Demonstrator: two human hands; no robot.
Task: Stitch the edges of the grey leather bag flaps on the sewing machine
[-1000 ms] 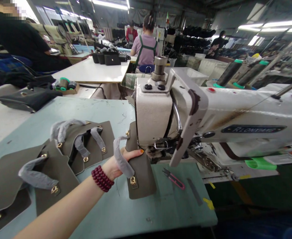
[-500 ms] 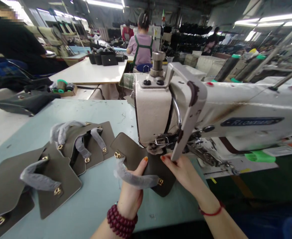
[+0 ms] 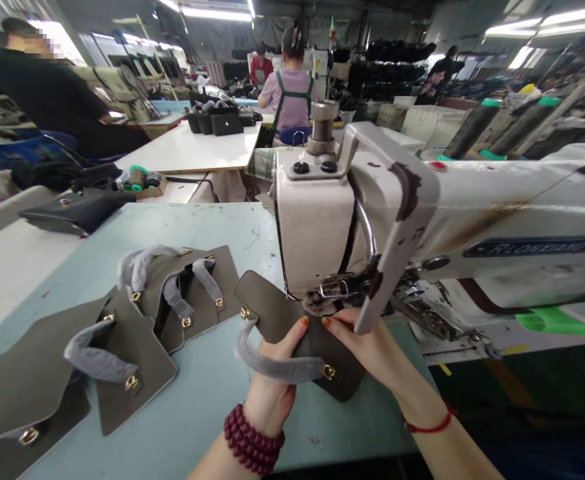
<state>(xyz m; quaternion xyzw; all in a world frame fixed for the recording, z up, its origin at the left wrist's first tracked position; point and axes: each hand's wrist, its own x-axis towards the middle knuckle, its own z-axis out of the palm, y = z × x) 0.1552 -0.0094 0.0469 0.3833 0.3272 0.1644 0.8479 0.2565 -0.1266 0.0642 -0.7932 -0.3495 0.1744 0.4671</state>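
A dark taupe bag panel (image 3: pixel 267 307) lies partly under the head of a white sewing machine (image 3: pixel 312 227). Its handle (image 3: pixel 282 367), wrapped in cloudy plastic, is fixed by gold buckles. My left hand (image 3: pixel 277 380) grips the panel from below through the handle loop, thumb pressed on top. On the panel's right side, my right hand (image 3: pixel 367 347) pinches the edge close to the presser area, behind the machine's metal guard bar (image 3: pixel 397 213). Both thumbs nearly meet on the panel. The needle is hidden from view.
Several similar panels with wrapped handles (image 3: pixel 122 353) lie overlapped on the pale blue table (image 3: pixel 212 413) to the left. Farther off are a black bag (image 3: pixel 77 210), thread spools (image 3: pixel 137 178) and a white table (image 3: pixel 212 153). Several people work in the background.
The whole view has shifted slightly, so things appear farther right. My right thumb and fingers have drawn a little closer to my left thumb on the panel, which both hands still hold.
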